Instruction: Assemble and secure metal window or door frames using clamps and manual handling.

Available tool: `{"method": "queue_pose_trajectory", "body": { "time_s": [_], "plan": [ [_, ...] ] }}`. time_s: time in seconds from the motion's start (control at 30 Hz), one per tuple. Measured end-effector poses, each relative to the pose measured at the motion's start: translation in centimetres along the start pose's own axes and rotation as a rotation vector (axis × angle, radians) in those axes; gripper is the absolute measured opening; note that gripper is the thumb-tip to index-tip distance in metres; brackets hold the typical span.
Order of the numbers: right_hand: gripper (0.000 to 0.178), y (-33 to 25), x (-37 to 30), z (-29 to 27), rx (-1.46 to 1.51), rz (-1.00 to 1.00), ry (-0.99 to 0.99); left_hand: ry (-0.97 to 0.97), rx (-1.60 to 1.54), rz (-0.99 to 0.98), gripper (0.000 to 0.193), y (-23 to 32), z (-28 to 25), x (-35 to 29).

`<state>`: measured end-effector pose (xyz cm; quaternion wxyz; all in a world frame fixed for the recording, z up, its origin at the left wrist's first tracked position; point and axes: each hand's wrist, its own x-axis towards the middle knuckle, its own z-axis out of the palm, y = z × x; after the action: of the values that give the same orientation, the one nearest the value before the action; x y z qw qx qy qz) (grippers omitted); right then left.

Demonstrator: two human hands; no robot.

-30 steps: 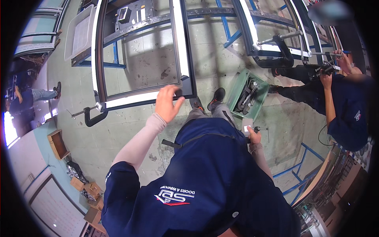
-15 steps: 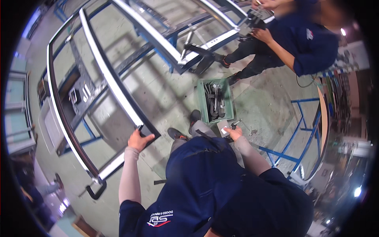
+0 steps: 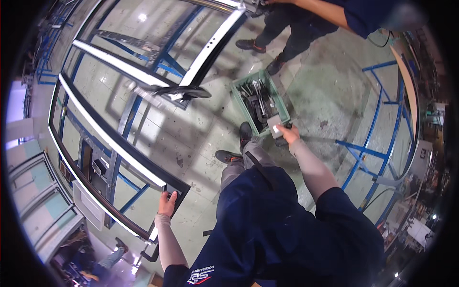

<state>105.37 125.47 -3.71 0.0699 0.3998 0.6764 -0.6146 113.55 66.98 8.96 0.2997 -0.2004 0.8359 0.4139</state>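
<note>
Your left hand (image 3: 167, 203) is closed on the frame (image 3: 112, 143) corner, its long rail running up-left, while your right hand (image 3: 287, 133) pinches a small white block (image 3: 275, 126) over the green crate (image 3: 260, 106).

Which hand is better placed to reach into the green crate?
The right hand: it hangs at the crate's near edge, holding a small white piece. The left hand is on the frame corner, away from it.

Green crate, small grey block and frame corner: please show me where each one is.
green crate (image 3: 284, 111), head view, right wall
small grey block (image 3: 276, 130), head view, top face, in right hand (image 3: 288, 135)
frame corner (image 3: 183, 189), head view, dark edge by left hand (image 3: 167, 204)
</note>
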Motion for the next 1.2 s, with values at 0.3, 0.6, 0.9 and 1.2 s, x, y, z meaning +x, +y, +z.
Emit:
{"method": "queue_pose_trajectory", "body": {
  "time_s": [0.3, 0.6, 0.9, 1.2],
  "plan": [
    [0.052, 8.9, 17.3, 6.6, 0.075, 0.113, 0.169, 0.249, -0.043, -0.218, 0.042, 0.7, 3.1, -1.6],
    [0.036, 24.0, 29.8, 8.9, 0.097, 0.412, 0.273, 0.170, -0.095, -0.316, 0.051, 2.6, 2.9, -0.7],
    [0.051, 20.1, 16.4, 8.3, -0.497, 0.218, -0.590, 0.204, -0.001, -0.345, 0.053, 1.0, 2.2, -2.3],
    [0.055, 18.1, 4.0, 2.5, -0.967, 0.059, -0.877, 0.402, 0.405, -0.360, 0.068, 4.7, 4.9, -1.2]
  ]
}}
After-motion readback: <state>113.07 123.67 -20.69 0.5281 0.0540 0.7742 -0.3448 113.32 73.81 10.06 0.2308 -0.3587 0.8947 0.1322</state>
